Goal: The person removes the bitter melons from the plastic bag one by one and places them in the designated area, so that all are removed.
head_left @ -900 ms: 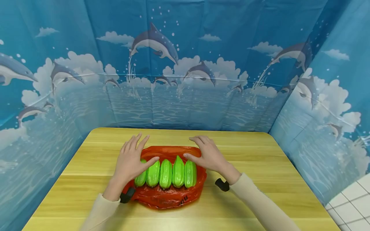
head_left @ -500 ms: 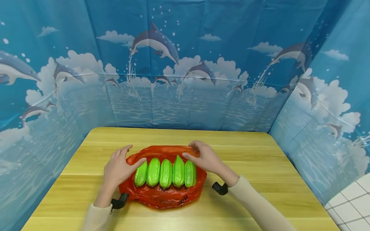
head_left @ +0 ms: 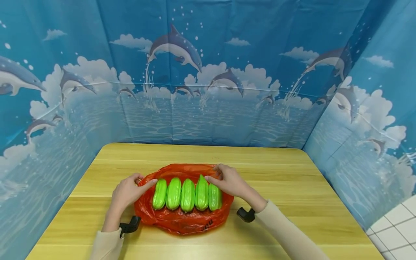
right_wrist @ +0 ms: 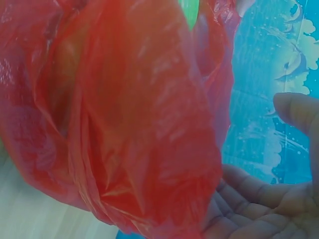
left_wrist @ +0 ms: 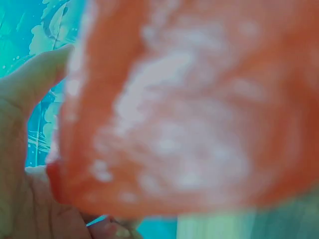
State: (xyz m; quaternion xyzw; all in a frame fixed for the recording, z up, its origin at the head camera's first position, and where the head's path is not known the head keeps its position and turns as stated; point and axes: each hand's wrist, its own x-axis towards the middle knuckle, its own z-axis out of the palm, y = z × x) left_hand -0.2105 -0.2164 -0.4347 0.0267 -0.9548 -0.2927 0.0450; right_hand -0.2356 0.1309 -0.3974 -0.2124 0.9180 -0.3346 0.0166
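A red plastic bag [head_left: 182, 224] lies spread on the table with its mouth facing up. In it, several glossy green cucumber-shaped vegetables [head_left: 187, 195] stand side by side in a row. My left hand [head_left: 126, 192] is at the bag's left rim, thumb reaching over the inside and fingers bent outside. At the right rim, my right hand [head_left: 232, 182] has its thumb over the rightmost vegetables and its fingers by the far edge. The right wrist view shows the bag side [right_wrist: 149, 129] hiding some fingertips, with thumb and fingers apart. In the left wrist view, blurred red plastic [left_wrist: 174, 114] covers the fingertips.
The bag is on a yellow wood-grain table [head_left: 292, 187]. A blue dolphin-print curtain [head_left: 208, 115] hangs behind it and along both sides. Black wrist mounts [head_left: 130, 224] stick out below the hands. White floor tiles [head_left: 394, 225] show at the lower right.
My left hand has moved left and down from above the vegetables to the left rim, its fingers bending. My right hand has shifted slightly down, fingers more bent. The bag's left side has spread outward.
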